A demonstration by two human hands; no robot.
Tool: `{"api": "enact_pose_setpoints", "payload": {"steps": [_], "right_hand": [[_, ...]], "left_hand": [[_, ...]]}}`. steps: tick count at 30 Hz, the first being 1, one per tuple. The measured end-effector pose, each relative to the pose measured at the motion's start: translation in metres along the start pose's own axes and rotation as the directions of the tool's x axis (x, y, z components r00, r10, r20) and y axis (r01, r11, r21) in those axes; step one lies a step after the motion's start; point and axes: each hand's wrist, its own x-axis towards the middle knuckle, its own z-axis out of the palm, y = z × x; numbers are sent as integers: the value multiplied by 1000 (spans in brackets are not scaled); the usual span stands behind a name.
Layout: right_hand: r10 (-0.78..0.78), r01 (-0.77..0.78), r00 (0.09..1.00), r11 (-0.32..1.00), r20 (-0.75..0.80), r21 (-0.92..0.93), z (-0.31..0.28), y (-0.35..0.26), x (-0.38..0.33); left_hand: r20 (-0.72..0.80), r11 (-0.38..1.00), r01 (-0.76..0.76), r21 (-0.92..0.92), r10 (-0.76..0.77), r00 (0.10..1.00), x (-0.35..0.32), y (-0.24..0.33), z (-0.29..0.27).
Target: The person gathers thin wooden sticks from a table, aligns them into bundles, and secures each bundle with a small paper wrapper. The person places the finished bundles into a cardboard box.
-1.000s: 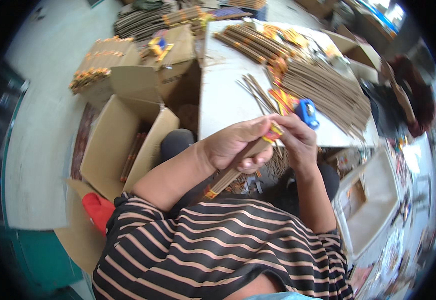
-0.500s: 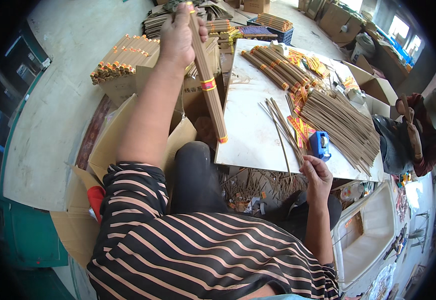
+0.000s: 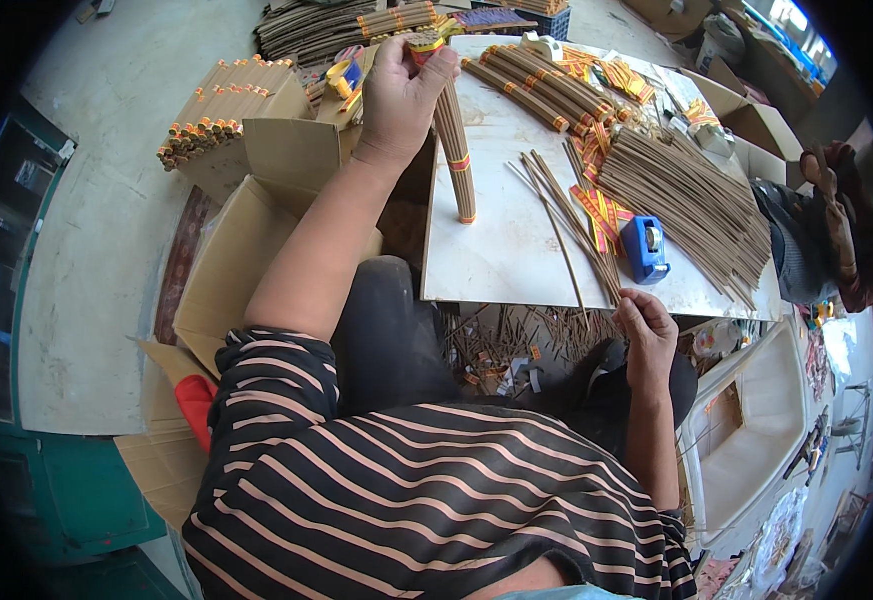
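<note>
My left hand (image 3: 407, 95) is wrapped round the top of a bundle of brown incense sticks (image 3: 456, 140). Red-and-yellow bands circle it at top, middle and bottom. It slants upright over the left part of the white table (image 3: 497, 265), its lower end at or just above the surface. At the near edge, my right hand (image 3: 649, 328) is closed in a pinch beside the ends of a few loose incense sticks (image 3: 569, 215); whether it grips them is hidden. Close by stand a blue tape dispenser (image 3: 647, 250) and red-and-yellow paper strips (image 3: 604, 215).
Banded bundles (image 3: 537, 85) and a pile of loose sticks (image 3: 687, 200) lie on the table. An open carton (image 3: 242, 265) stands left, with stacked bundles (image 3: 227, 100) beyond. Another person (image 3: 822, 235) is at the right, behind a white basin (image 3: 742, 430).
My left hand has brought the bundle from over the cartons rightward to the table, its top now turned toward me. My right hand stays by the loose stick ends. The whole view has shifted slightly.
</note>
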Motion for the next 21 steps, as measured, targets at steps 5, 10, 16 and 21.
{"api": "enact_pose_setpoints", "payload": {"steps": [5, 10, 16, 21], "right_hand": [[9, -8, 999, 1000, 44, -24, 5, 2, -1], [-167, 248, 949, 919, 266, -307, 33, -13, 11], [225, -94, 786, 964, 576, -248, 73, -35, 3], [364, -359, 694, 923, 621, -139, 85, -52, -16]], "left_hand": [[20, 998, 30, -63, -28, 999, -1, -1, 6], [-47, 961, 131, -244, -146, 988, 2, 32, 14], [-46, 819, 371, -438, -432, 901, -10, 48, 20], [28, 656, 501, -565, -592, 806, -44, 32, 19]]}}
